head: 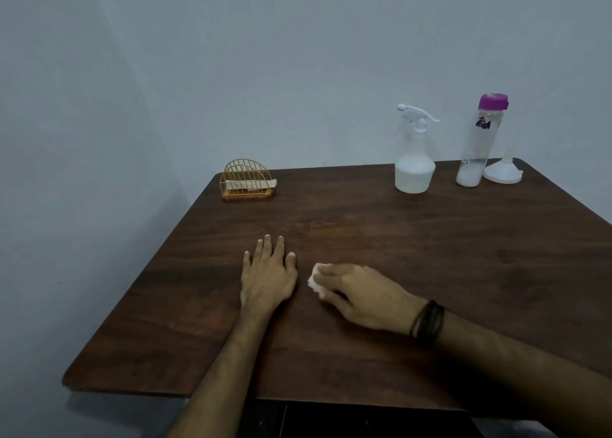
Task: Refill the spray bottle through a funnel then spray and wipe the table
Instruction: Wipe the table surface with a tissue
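Head view: we look down at a brown desk [397,272] set against a grey wall.
Desk: it is hard and flat, so a wad can slide over it with no snag. We see no clear wet patch on it.
Spray bottle [414,159]: it stands upright at the far right of the desk, with its white trigger head on. It looks partly full, so we think the filling and spraying are done. We guess it is a bit heavy now and smooth. We would hold it by the thin neck under the trigger.
Tall bottle [477,142]: it has a purple cap and stands just to the right of the spray bottle, apart from it.
Right hand [361,300]: the fingers are curled shut around a tissue, pressing it on the desk near the front middle.
Left hand [268,272]: it lies flat on the desk, fingers spread and holding nothing, just beside the right hand.
Napkin holder [246,181]: a gold wire rack at the far left with a little white paper in it.
Funnel [503,171]: it sits upside down behind the tall bottle, at the far right corner.
Tissue [314,280]: it is small, white, soft and light, and may tear when wet. We should keep it bunched under the fingers and press gently.
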{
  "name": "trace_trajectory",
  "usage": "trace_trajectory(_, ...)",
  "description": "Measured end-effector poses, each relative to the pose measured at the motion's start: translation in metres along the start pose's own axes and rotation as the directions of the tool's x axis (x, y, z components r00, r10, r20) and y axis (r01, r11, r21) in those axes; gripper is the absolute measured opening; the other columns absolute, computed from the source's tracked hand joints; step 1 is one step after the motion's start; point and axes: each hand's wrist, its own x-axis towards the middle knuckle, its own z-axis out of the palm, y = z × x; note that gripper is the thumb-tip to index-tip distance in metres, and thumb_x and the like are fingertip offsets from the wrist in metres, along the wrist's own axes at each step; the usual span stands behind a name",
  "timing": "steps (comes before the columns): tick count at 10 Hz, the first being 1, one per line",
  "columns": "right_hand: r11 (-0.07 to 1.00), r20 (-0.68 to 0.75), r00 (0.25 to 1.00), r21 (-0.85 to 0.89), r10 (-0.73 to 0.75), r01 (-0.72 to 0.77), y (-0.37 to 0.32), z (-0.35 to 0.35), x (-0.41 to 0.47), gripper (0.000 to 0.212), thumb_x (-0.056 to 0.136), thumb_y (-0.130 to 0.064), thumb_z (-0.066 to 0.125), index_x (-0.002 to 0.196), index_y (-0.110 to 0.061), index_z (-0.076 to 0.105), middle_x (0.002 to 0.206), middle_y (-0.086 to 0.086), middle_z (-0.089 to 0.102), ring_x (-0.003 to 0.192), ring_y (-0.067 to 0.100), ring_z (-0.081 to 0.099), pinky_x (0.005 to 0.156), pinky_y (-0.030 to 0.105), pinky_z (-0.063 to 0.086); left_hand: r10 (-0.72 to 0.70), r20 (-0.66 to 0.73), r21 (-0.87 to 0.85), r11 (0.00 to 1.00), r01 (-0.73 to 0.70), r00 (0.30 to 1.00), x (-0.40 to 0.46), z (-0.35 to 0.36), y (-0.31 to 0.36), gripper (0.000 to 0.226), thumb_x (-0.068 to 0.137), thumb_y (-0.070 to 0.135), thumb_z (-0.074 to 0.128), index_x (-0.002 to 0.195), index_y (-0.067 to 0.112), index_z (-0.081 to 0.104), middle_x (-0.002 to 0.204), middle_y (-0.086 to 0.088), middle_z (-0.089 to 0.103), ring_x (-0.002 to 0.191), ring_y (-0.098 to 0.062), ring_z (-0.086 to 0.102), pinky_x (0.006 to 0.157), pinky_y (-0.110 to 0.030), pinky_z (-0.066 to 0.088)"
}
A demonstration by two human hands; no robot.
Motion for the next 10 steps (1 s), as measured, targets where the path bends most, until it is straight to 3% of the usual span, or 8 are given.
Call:
trace_trajectory(3,0.948,-0.14,0.939,-0.005,0.315,-0.319,0.044,-0.023,-0.021,0.02,0.093,-0.012,0.063,0.102,-0.022,0.078,0.107,-0.005,0.073,0.102,0.013,0.067,0.091,0.028,0.054,0.0,0.003,0.012,1.0,0.0,1.0,0.0,-0.002,-0.001,0.061,0.104,0.048,0.019,0.159,0.021,0.015,0.167,-0.006,0.009,0.154,-0.021,0.005,0.125,-0.046,0.004)
trace_trajectory(4,0.701,-0.147,0.744,0.49,0.652,-0.518,0.055,-0.035,-0.014,0.014,0.089,-0.01,0.074,0.096,-0.021,0.08,0.101,-0.002,0.077,0.094,0.011,0.07,0.084,0.02,0.055,0.002,-0.002,0.003,1.0,-0.002,1.0,-0.001,-0.003,0.0,0.061,0.104,0.048,0.021,0.158,0.021,0.017,0.167,-0.007,0.011,0.154,-0.022,0.006,0.125,-0.046,0.005)
trace_trajectory(5,0.143,0.136,0.655,0.924,0.743,-0.355,0.047,-0.043,-0.014,0.018,0.09,0.003,0.068,0.098,-0.012,0.075,0.108,0.007,0.073,0.096,0.016,0.069,0.088,0.03,0.058,0.006,-0.006,-0.005,1.0,-0.006,1.0,-0.001,-0.004,0.0,0.061,0.104,0.048,0.021,0.158,0.02,0.018,0.167,-0.007,0.012,0.154,-0.022,0.007,0.125,-0.047,0.006)
trace_trajectory(6,0.446,0.003,0.684,0.756,0.729,-0.479,0.048,-0.033,-0.023,0.014,0.09,-0.006,0.071,0.095,-0.017,0.078,0.096,-0.003,0.075,0.089,0.009,0.068,0.079,0.023,0.056,0.005,-0.006,-0.006,1.0,-0.005,1.0,-0.001,-0.003,0.0,0.061,0.104,0.048,0.021,0.158,0.02,0.018,0.167,-0.007,0.012,0.154,-0.023,0.007,0.125,-0.047,0.006)
trace_trajectory(7,0.839,-0.292,0.788,0.139,0.543,-0.527,0.055,-0.022,-0.031,0.017,0.088,-0.013,0.072,0.094,-0.028,0.078,0.089,-0.01,0.073,0.092,0.01,0.06,0.076,0.029,0.052,0.006,-0.008,-0.008,1.0,-0.006,1.0,-0.002,-0.003,-0.001,0.061,0.104,0.048,0.021,0.158,0.02,0.018,0.167,-0.007,0.012,0.154,-0.023,0.007,0.125,-0.047,0.006)
trace_trajectory(8,0.893,-0.302,0.866,-0.088,0.398,-0.441,0.055,-0.019,-0.034,0.034,0.089,-0.002,0.06,0.108,-0.025,0.075,0.101,-0.004,0.073,0.099,0.021,0.061,0.08,0.035,0.053,0.007,-0.004,-0.006,1.0,-0.007,1.0,-0.002,-0.003,0.0,0.061,0.104,0.048,0.021,0.158,0.02,0.017,0.167,-0.008,0.012,0.154,-0.023,0.007,0.125,-0.047,0.005)
trace_trajectory(9,0.901,-0.233,0.898,-0.139,0.373,-0.41,0.041,-0.015,-0.031,0.053,0.091,-0.001,0.053,0.14,-0.019,0.058,0.112,0.003,0.068,0.107,0.025,0.06,0.087,0.032,0.049,0.0,0.001,-0.004,1.0,0.0,1.0,-0.002,-0.004,0.002,0.061,0.104,0.048,0.021,0.158,0.019,0.017,0.167,-0.008,0.011,0.154,-0.023,0.006,0.125,-0.047,0.004)
trace_trajectory(10,0.967,-0.16,0.958,-0.05,0.237,-0.248,0.001,-0.006,-0.024,0.038,0.089,-0.006,0.056,0.12,-0.023,0.071,0.109,0.002,0.066,0.107,0.024,0.059,0.09,0.034,0.048,0.001,-0.001,-0.005,1.0,-0.001,1.0,-0.002,-0.003,0.002,0.061,0.104,0.047,0.02,0.158,0.019,0.017,0.167,-0.008,0.011,0.154,-0.023,0.006,0.125,-0.047,0.004)
